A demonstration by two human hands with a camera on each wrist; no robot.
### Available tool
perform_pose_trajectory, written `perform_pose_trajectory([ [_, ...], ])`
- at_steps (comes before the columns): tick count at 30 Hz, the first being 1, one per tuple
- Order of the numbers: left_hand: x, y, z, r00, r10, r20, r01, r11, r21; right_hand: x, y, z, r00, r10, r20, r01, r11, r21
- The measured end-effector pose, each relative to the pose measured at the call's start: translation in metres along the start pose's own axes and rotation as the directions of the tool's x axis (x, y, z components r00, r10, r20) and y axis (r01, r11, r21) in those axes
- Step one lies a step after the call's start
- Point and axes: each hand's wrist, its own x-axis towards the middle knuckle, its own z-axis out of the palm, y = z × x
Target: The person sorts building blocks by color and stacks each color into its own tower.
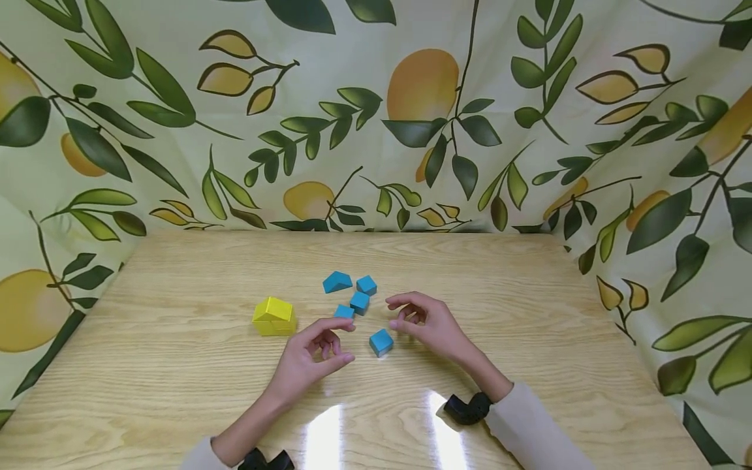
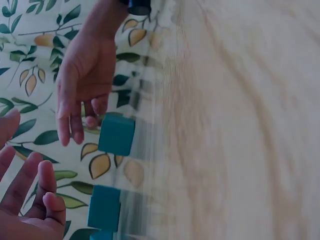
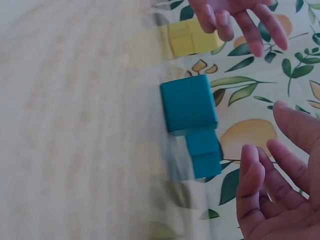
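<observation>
Four small shapes aside, a blue cube (image 1: 381, 343) sits nearest the front, between the two hands. My left hand (image 1: 311, 359) hovers to its left, fingers relaxed and thumb apart, holding nothing. Its fingertips overlap another blue cube (image 1: 344, 311) in the head view. To the right of the front cube, my right hand (image 1: 429, 323) is loosely bent with nothing in its fingers. Behind are two more blue cubes, a middle one (image 1: 360, 303) and a rear one (image 1: 367, 285). A blue roof-shaped block (image 1: 337, 282) lies at the back left of the group.
Left of my left hand stands a yellow block stack (image 1: 274, 317) with a roof-shaped top. The pale wooden table (image 1: 499, 274) meets a leaf-and-fruit patterned cloth (image 1: 352, 150) at the back and sides. Black wrist cameras sit by both sleeves.
</observation>
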Motion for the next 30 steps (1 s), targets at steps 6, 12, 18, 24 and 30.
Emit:
perform_pose_trajectory([
  [6,0.002,-0.008,0.008,0.997,-0.072,0.017,0.072,0.997,-0.005,-0.003,0.016,0.005,1.000,0.001,0.029,-0.002,0.999,0.040],
  [12,0.003,-0.019,0.016,0.990,-0.137,0.021,0.136,0.989,0.049,-0.001,0.055,0.017,0.995,-0.097,-0.009,0.097,0.995,-0.008],
  [18,0.007,-0.025,0.025,0.988,-0.150,0.035,0.146,0.983,0.116,-0.003,0.075,0.019,0.975,-0.223,0.022,0.224,0.968,-0.109],
  [24,0.008,-0.029,0.029,0.993,-0.119,0.007,0.115,0.974,0.195,-0.003,0.079,0.017,0.957,-0.261,0.129,0.277,0.953,-0.124],
  [30,0.009,-0.034,0.033,0.998,-0.048,-0.027,0.054,0.955,0.292,-0.003,0.081,0.018,0.953,-0.262,0.153,0.282,0.950,-0.133],
])
